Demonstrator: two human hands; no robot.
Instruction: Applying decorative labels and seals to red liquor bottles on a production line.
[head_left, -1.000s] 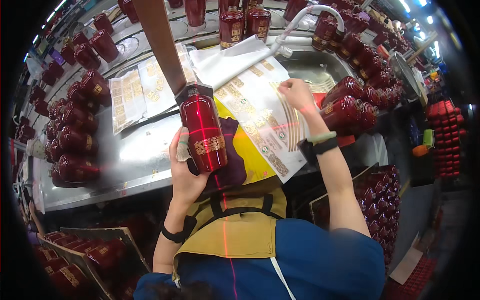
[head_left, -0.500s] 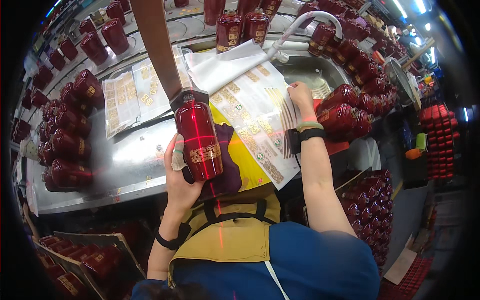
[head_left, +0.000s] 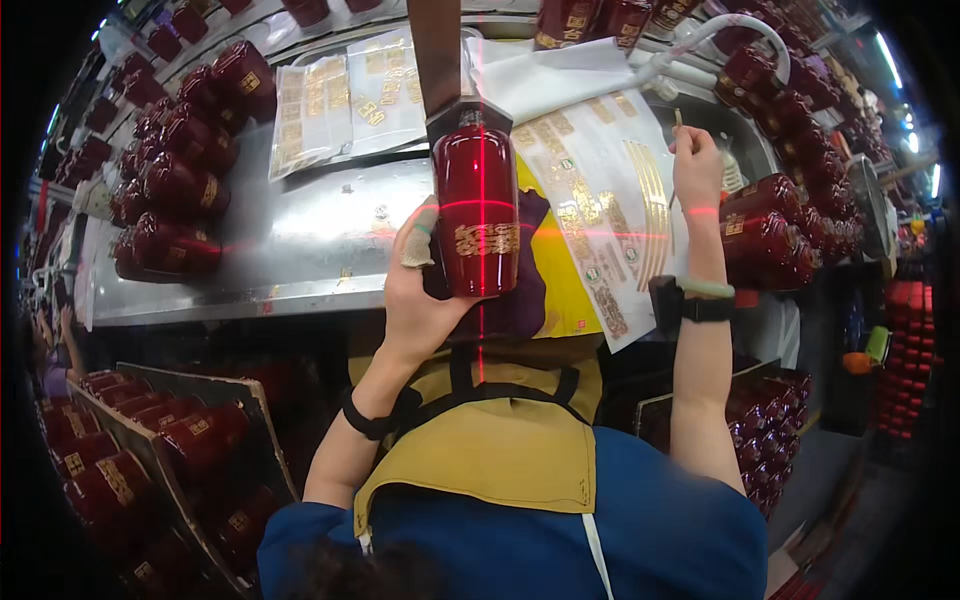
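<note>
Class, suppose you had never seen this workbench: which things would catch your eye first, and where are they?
First, the glossy red bottle at centre, held upright in the left hand, with a red laser cross shining on it. Next, the sticker sheet of gold labels just right of it, where the right hand holds a thin tool. Rows of like red bottles crowd the steel bench at left.

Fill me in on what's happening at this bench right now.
A person in a yellow apron holds a glossy red bottle upright in the left hand, under crossing red laser lines. The right hand reaches to a sheet of gold labels on the steel worktable, pinching a thin tool. More red bottles lie piled at the left and right.
</note>
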